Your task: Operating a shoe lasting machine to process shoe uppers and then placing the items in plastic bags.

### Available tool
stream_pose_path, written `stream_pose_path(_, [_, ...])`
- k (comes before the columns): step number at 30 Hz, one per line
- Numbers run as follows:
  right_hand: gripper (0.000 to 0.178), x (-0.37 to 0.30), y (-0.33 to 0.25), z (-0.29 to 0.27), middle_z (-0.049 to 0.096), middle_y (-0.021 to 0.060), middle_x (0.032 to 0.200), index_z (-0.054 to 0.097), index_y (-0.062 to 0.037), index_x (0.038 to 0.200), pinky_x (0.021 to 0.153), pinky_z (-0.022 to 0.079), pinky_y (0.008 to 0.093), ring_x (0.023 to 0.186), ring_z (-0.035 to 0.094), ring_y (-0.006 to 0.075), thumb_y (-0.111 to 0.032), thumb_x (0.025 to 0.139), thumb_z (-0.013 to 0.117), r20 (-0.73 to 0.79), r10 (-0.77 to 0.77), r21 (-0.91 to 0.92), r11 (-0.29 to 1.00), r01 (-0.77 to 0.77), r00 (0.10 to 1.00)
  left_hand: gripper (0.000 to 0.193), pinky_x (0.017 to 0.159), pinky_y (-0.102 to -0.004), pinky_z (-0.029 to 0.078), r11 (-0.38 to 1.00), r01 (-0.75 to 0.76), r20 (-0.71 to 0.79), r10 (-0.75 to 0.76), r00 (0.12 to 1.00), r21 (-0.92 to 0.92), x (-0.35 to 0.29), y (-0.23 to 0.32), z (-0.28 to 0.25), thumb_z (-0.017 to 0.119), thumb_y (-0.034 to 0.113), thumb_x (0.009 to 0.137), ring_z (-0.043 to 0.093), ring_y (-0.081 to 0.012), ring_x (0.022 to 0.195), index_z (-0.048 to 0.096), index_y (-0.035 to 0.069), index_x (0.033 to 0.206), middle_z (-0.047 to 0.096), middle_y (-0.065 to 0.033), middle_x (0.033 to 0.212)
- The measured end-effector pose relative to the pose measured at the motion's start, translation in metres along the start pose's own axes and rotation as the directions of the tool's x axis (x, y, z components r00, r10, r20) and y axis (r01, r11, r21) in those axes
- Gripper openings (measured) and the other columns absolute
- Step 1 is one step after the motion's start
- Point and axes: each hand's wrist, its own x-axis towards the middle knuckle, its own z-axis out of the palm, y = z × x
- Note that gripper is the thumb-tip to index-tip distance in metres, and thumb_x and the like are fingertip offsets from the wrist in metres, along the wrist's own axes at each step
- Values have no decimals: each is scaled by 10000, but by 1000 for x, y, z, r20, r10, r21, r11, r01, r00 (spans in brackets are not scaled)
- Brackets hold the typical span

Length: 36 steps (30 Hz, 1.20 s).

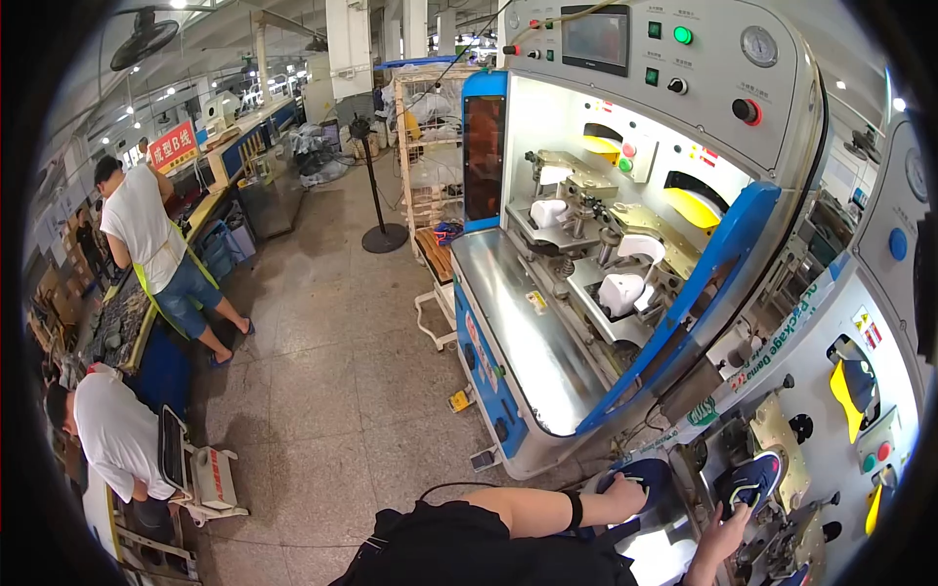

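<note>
Factory hall, grey stone floor (322,391). Centre: blue-and-grey metal machine (718,73), open, bearing white rounded forms (620,293). Right: handling apparently under way, neither shoe released, remaining steps unclear. Items: dark navy laced shoe (659,479), left hand (623,500) with fingers curled over it; navy shoe with white sole edge (756,479), beside metal fixtures (777,435), right hand (723,535) with fingers closed on its near end.

I see white light flood the open machine (598,188), glaring off its metal surface (518,317); edges bend toward blackened corners.
</note>
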Motion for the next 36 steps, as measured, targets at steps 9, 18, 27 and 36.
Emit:
stream_pose_path(9, [537,-29,20,32,446,239,1312,422,-3,1261,873,460,451,1127,511,462,-53,784,664,1,-45,97,994,45,999,177,765,-550,452,996,-9,70,15,997,-84,0,-3,-8,688,75,694,652,-290,859,694,25,863,670,-144,866])
stream_pose_path(18, [551,22,9,-38,667,187,1018,611,-49,1116,610,551,450,733,670,379,-544,877,580,285,-165,-373,888,268,944,351,774,-562,460,992,-66,123,52,991,108,8,0,4,645,135,760,668,-305,859,680,7,1084,694,-151,954])
stream_pose_path(27, [769,-25,42,51,381,263,1426,360,49,1341,691,532,486,999,613,419,-405,811,682,57,-204,-309,927,211,977,257,787,-554,451,995,36,23,-38,999,89,16,2,29,640,164,780,661,-289,876,707,32,991,697,-140,959])
stream_pose_path(36, [522,-14,29,22,549,246,1266,544,-10,1102,712,556,426,925,641,400,-472,877,640,-59,-205,-127,972,196,977,443,795,-534,449,994,32,52,-38,998,109,32,-2,51,770,250,658,655,-280,910,690,23,1031,699,-120,975])
